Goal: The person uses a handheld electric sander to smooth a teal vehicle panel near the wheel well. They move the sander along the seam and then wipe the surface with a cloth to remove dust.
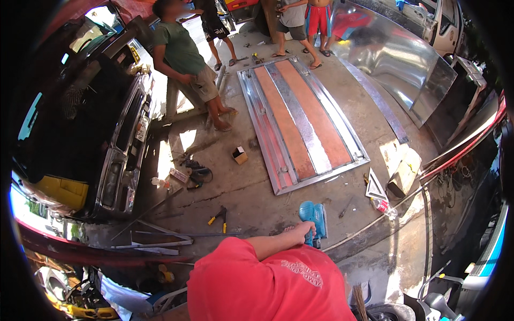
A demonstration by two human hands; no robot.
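My left hand [308, 231] grips a teal power tool [313, 215], its forearm crossing above a red-clad torso at the bottom. My right hand is not visible. Beyond the tool lies a long rectangular panel [292, 123] with a silver metal frame, orange strips and a silvery middle band. Yellow-handled pliers [218, 218] lie left of the tool. A white triangular frame [373, 187] and a plastic bottle [383, 207] lie to its right.
Several people [184, 69] stand around the panel's far end and left. A dark vehicle [93, 139] fills the left. Shiny sheet metal [401, 80] leans at right, beside a long strip [375, 101]. A cardboard box [239, 156], cables and metal lengths lie on the concrete floor [187, 203].
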